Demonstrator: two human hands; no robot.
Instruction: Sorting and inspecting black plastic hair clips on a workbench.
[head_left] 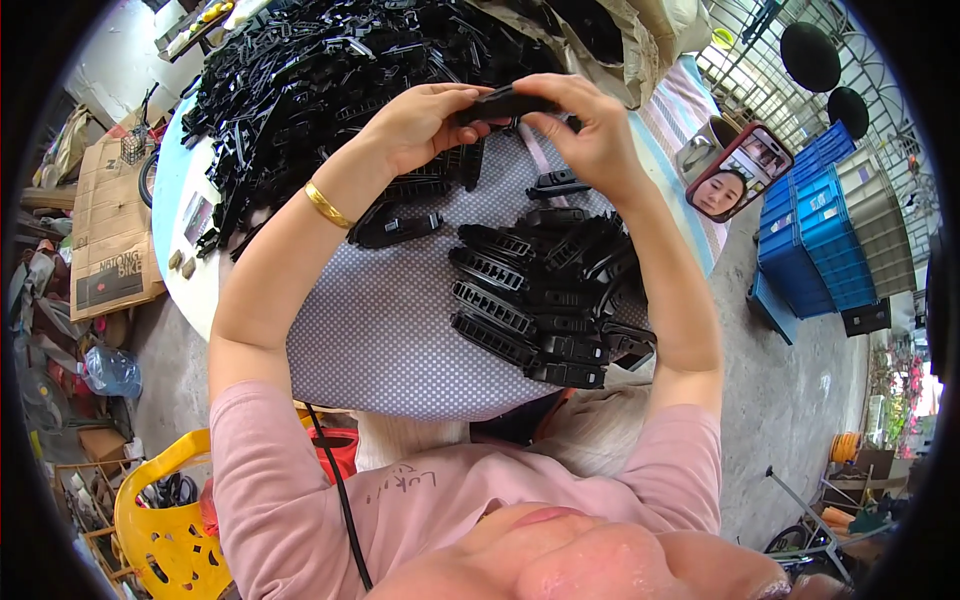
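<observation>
Black plastic part (508,103) is pinched between the left hand (425,128), at its left end, and the right hand (592,125), at its right, neither nearer. Its long axis runs roughly left to right over the far half of the bench (370,340); which end is its front, I cannot tell. Slotted black parts (495,308) are stacked toward the near right edge, a loose heap (290,120) at far left.

The person wears a dusty pink T-shirt (420,530) with short, loose sleeves (262,470) and dark, handwriting-like lettering (412,480) on its front; a broad, shiny gold bangle (328,204) circles the left wrist (352,180), pale ribbed trousers (405,441) show beyond the shirt, and a thin black cable (344,497) crosses it
</observation>
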